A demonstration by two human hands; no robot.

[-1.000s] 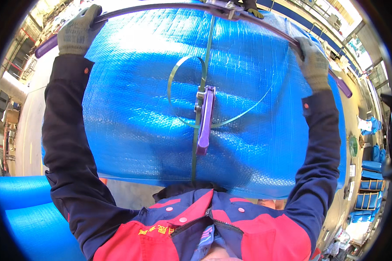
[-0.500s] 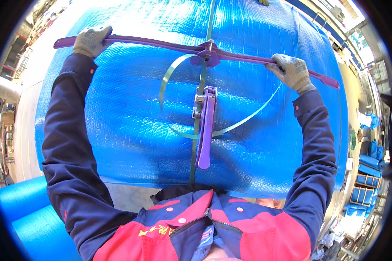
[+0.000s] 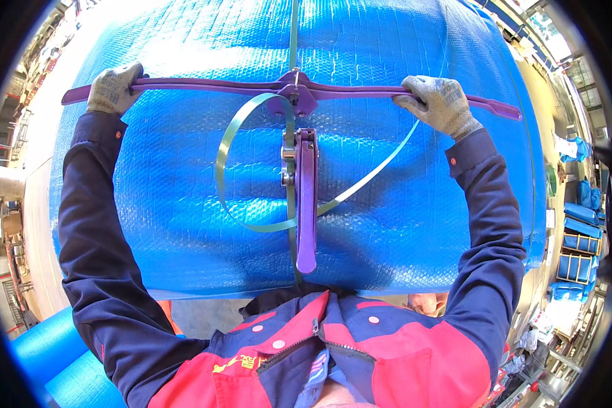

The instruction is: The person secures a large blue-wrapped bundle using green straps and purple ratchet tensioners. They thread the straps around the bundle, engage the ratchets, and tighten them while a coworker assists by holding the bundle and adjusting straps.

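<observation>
My left hand [image 3: 115,90], in a grey knit glove, is closed round the left handle of a purple strapping sealer [image 3: 302,100]. My right hand [image 3: 443,107], gloved alike, grips the right handle. Both long handles are spread wide, almost in one line, and the sealer's head sits over a green strap [image 3: 228,149]. Nearer my chest, a purple strap tensioner [image 3: 307,211] lies along the same strap, touched by neither hand. A loose length of strap curls in a loop round the tensioner. Beneath everything lies a large bundle [image 3: 177,183] wrapped in blue plastic.
Blue rolls [image 3: 54,347] stand at the lower left. Along the right side are racks holding blue packages [image 3: 581,231]. The bundle's near edge is close to my chest.
The sealer's handles now lie more level across the view, the left one lower than before. The tensioner and strap appear shifted left as the view moved. Both hands keep their grip.
</observation>
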